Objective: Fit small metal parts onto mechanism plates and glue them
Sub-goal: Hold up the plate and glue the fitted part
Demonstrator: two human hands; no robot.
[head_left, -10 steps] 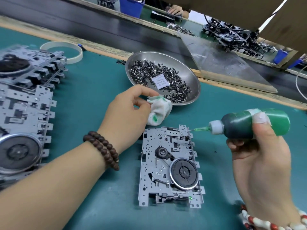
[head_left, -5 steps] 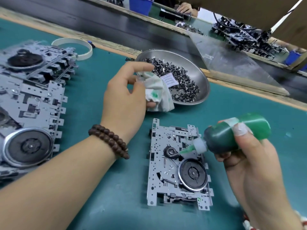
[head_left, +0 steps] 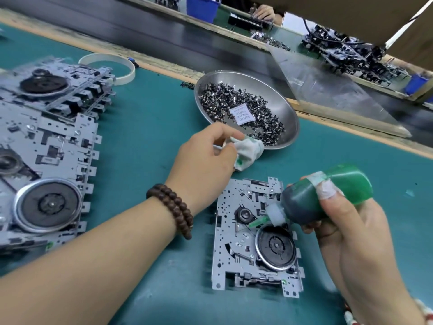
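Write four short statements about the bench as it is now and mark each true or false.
1. The right hand holds the green glue bottle. True.
2. The bottle's nozzle points at the steel bowl. False: it points down at the mechanism plate.
3. The left hand holds a stained cloth. True.
4. The bowl is empty. False: it holds small metal parts and a paper slip.

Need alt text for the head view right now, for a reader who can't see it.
The right hand tips a green glue bottle onto a mechanism plate on the teal table. The left hand holds a stained cloth beside a bowl of small metal parts.
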